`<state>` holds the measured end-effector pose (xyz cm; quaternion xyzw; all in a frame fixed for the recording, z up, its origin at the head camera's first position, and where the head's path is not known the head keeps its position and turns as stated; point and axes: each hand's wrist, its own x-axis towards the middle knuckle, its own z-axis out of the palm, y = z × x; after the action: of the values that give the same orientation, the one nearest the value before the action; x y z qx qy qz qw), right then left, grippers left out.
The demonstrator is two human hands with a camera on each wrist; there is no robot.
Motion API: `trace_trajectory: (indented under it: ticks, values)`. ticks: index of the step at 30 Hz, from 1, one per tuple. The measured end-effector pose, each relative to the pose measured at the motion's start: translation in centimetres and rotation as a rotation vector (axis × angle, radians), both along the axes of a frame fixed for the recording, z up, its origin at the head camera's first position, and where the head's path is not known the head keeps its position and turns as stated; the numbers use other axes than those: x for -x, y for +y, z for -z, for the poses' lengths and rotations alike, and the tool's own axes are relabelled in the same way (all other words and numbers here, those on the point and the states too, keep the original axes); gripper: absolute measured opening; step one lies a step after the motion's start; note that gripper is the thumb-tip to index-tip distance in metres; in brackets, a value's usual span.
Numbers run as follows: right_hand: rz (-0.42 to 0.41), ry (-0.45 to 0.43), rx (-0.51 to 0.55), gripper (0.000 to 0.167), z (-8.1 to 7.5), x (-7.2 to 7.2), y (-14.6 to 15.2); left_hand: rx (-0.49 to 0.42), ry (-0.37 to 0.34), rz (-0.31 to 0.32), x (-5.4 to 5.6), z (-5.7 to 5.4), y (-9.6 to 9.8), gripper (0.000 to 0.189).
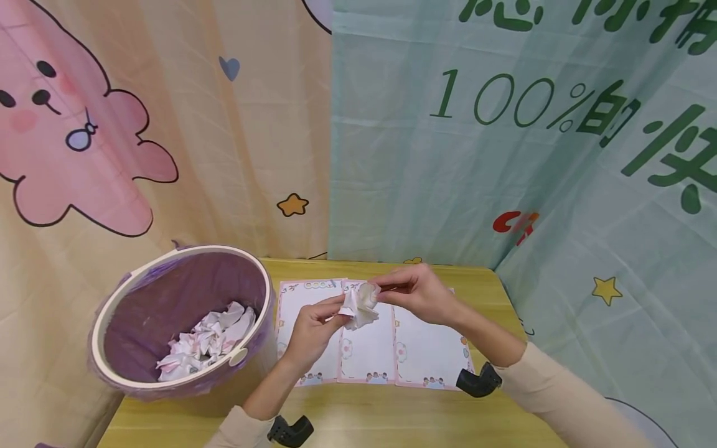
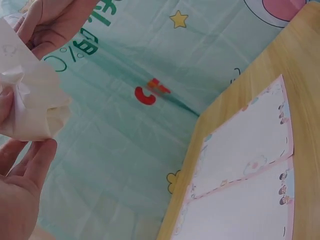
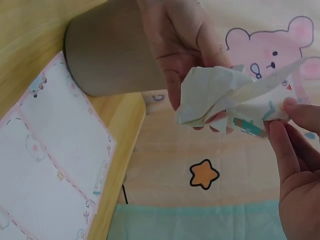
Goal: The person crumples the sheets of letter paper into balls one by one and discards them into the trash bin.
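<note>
Between my two hands, above the table, is a crumpled sheet of paper [image 1: 360,306], white with printed bits of colour. My left hand [image 1: 311,330] pinches its lower left side between thumb and fingers. On the other side my right hand [image 1: 417,292] pinches the paper's upper edge, thumb and fingertips together. In the right wrist view the crumpled paper [image 3: 220,95] shows deep folds and a green print near my right fingertips. Beneath the hands, flat sheets with pink printed borders [image 1: 366,361] lie side by side on the table.
A bin [image 1: 263,274] with a cream rim and purple liner stands at the table's left. Several crumpled papers [image 1: 210,339] lie inside it. The wooden table [image 1: 392,414] meets printed curtains [image 1: 414,186] at its back and right.
</note>
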<state>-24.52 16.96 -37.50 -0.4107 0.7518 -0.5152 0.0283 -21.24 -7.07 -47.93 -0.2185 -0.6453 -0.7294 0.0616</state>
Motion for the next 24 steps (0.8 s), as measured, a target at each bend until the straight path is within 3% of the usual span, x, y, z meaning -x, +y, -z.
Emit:
trace_trajectory:
  ticks: [8, 15, 19, 24]
  values:
    - [0.036, 0.299, 0.003, 0.029, 0.7, -0.9, -0.7, -0.025, 0.019, -0.112, -0.5, -0.4, 0.9, 0.022]
    - [0.032, 0.499, -0.057, 0.035, 1.7, -1.6, -1.2, 0.004, 0.022, -0.217, -0.6, -0.8, 1.7, 0.018]
    - [0.045, 0.603, -0.098, 0.037, 2.4, -2.1, -1.4, -0.001, -0.042, -0.218, -0.8, -1.2, 1.9, 0.015]
    - [0.003, 0.678, -0.171, 0.066, 3.3, -2.5, -1.0, 0.009, -0.145, -0.162, -1.1, -2.0, 1.7, 0.012]
